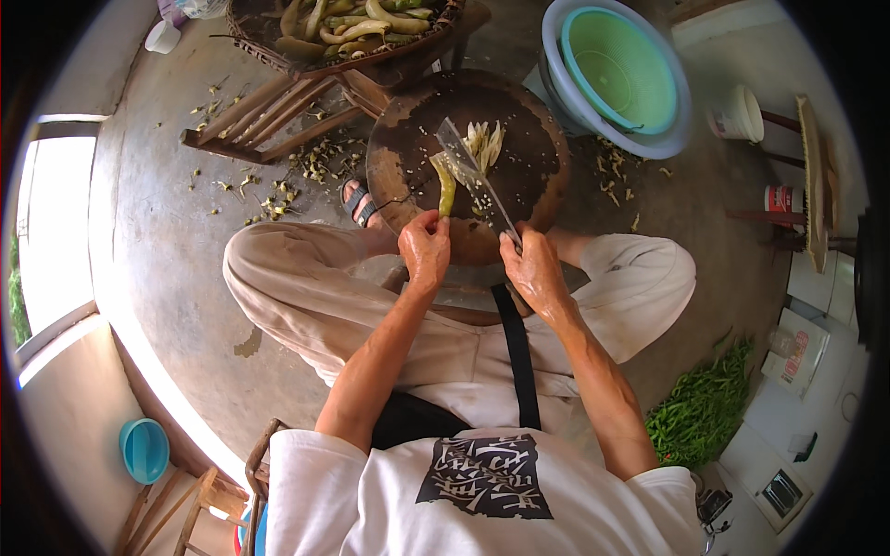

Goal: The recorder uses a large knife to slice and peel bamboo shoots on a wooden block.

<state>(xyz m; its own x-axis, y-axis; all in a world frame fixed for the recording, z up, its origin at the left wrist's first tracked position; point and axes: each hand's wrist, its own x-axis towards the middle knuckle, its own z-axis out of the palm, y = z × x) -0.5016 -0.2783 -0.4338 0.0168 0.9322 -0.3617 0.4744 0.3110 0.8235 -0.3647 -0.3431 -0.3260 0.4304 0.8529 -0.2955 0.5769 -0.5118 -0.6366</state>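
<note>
I'm slicing, it seems: left hand [425, 250] pinching the pepper [448, 195] ahead of it, right hand [535, 267] gripping the knife [473, 169], any next cut wanting steadiness.

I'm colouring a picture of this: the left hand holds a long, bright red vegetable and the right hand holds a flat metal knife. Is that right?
Not quite: the long vegetable in the left hand is yellow-green, not red, as the head view shows. The right hand does hold the flat metal knife.
</note>
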